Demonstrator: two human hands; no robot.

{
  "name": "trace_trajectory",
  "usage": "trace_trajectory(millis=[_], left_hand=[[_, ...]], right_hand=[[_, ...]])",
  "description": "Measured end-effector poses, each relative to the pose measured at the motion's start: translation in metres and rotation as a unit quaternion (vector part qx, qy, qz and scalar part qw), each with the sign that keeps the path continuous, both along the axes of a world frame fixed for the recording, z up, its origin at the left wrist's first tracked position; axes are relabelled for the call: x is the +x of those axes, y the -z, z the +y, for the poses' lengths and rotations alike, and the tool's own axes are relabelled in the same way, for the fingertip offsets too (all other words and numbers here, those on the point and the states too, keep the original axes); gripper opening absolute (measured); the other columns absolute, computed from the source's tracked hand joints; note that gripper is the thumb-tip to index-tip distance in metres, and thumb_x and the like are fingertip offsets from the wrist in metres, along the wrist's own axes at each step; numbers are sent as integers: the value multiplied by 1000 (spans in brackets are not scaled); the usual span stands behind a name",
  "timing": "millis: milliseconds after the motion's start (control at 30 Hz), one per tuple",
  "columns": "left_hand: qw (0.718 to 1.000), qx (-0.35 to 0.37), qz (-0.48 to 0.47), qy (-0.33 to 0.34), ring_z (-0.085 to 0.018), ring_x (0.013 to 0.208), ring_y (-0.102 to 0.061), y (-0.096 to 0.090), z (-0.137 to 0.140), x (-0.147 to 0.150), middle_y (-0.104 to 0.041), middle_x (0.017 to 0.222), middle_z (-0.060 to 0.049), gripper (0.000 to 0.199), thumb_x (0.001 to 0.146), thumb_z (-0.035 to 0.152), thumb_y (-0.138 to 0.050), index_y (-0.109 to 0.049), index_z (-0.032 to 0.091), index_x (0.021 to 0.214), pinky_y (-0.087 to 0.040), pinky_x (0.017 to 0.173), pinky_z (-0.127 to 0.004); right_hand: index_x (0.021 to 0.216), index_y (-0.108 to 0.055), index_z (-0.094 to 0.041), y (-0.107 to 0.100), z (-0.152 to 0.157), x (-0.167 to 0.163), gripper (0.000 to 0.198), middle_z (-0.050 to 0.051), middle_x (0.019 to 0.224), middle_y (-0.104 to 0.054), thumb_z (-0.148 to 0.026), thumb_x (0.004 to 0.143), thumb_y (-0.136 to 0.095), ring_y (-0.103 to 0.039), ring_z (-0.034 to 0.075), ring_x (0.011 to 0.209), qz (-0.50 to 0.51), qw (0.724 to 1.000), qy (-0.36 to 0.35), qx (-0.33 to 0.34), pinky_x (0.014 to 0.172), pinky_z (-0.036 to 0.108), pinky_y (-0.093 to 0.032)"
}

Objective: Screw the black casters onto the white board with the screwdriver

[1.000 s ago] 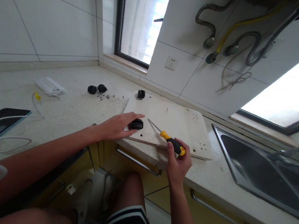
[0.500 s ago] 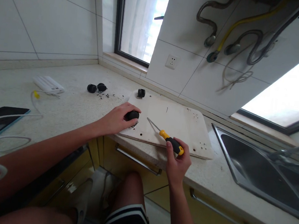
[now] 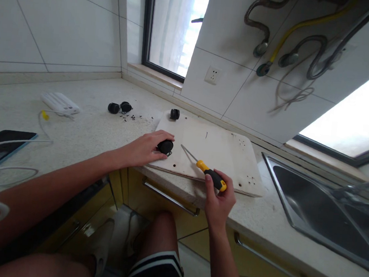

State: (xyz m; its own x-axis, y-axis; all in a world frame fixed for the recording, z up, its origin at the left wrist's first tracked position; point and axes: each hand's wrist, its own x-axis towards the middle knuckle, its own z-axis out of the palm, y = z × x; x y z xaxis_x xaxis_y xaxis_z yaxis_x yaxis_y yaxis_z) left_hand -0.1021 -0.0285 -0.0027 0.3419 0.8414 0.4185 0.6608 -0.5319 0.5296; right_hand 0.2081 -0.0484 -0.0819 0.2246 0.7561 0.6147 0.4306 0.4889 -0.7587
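My left hand is closed around a black caster wheel at the near left corner of a white board. A bit of the caster's metal plate shows under the wheel. In my right hand is a screwdriver with a yellow and black handle; its shaft points left, towards the caster, with the tip apart from it. Another caster stands on the board's far left corner. Small holes mark the board's right corners.
Two more casters lie on the countertop at the left, with several small dark screws beside them. Further left are a white power bank, a white cable and a dark phone. A steel sink borders the right side.
My left hand has shifted and turned the caster slightly, so its plate shows less and sits differently over the corner. My right hand and the screwdriver are nearly still.
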Motion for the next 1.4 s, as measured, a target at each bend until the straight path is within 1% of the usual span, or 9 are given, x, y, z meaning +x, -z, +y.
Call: trace_trajectory(millis=[167, 333, 433, 500, 733, 933, 1100, 1267, 1400], left_hand=[[999, -13, 1, -29, -32, 128, -71, 0, -1, 0, -73, 143, -13, 51, 93, 43, -78, -67, 21, 138, -54, 115, -46], [998, 18, 25, -49, -31, 114, -73, 0, -5, 0, -74, 134, -11, 52, 97, 51, -78, -66, 24, 139, -57, 104, -45], [999, 27, 28, -29, -30, 116, -71, 2, -3, -2, -72, 131, -11, 44, 102, 50, -73, -70, 24, 136, -56, 105, -44], [999, 15, 29, -11, -30, 119, -70, 3, -2, -4, -70, 134, -12, 45, 104, 48, -69, -70, 24, 142, -56, 107, -44], [996, -36, 80, 34, -30, 127, -68, -5, -2, -11, -65, 145, -15, 55, 109, 38, -59, -58, 25, 162, -52, 114, -45], [997, -16, 72, -9, -27, 105, -72, -4, -4, -8, -69, 131, -14, 53, 105, 41, -66, -63, 20, 153, -56, 102, -42], [997, 0, 71, -40, -29, 111, -71, -5, -4, -6, -69, 134, -16, 50, 103, 41, -70, -66, 17, 146, -56, 105, -44], [999, -8, 44, -16, -28, 110, -72, -8, -3, -10, -70, 135, -14, 49, 102, 37, -68, -66, 19, 147, -56, 104, -44], [1000, -20, 19, 3, -26, 106, -73, -9, -2, -12, -72, 136, -12, 49, 102, 39, -68, -66, 21, 147, -57, 103, -43]], right_hand=[[120, -75, -19, -2, -1, -1, 42, 6, 111, -79, -52, 96, -81, -74, 21, 99, 0, 1000, 1, -3, 92, 41, -60], [120, -75, -18, -3, -1, 0, 42, 6, 111, -78, -52, 96, -82, -74, 21, 99, -2, 1000, -2, -1, 92, 41, -60], [120, -75, -18, -3, -1, 0, 42, 6, 112, -79, -52, 96, -82, -74, 21, 100, -4, 1000, -4, 0, 92, 41, -61], [120, -76, -18, -2, -2, 0, 41, 6, 112, -79, -52, 96, -82, -74, 21, 100, -5, 1000, -5, 2, 92, 41, -61], [119, -76, -18, -1, 0, 0, 39, 5, 110, -78, -48, 95, -84, -74, 20, 97, 5, 1000, 2, 29, 90, 40, -62], [117, -73, -17, 0, -4, -1, 33, 4, 110, -75, -44, 100, -80, -73, 19, 97, 51, 994, 24, 93, 89, 39, -63], [115, -73, -17, -5, -22, -3, 27, 3, 106, -73, -39, 100, -79, -71, 17, 91, 61, 990, 15, 123, 81, 35, -63], [114, -77, -21, -20, -30, -13, 23, 6, 106, -75, -28, 93, -84, -71, 20, 98, 36, 988, -13, 153, 86, 37, -62], [117, -76, -23, -26, -28, -19, 24, 6, 106, -75, -25, 94, -82, -71, 20, 96, 19, 989, -47, 141, 85, 35, -61]])
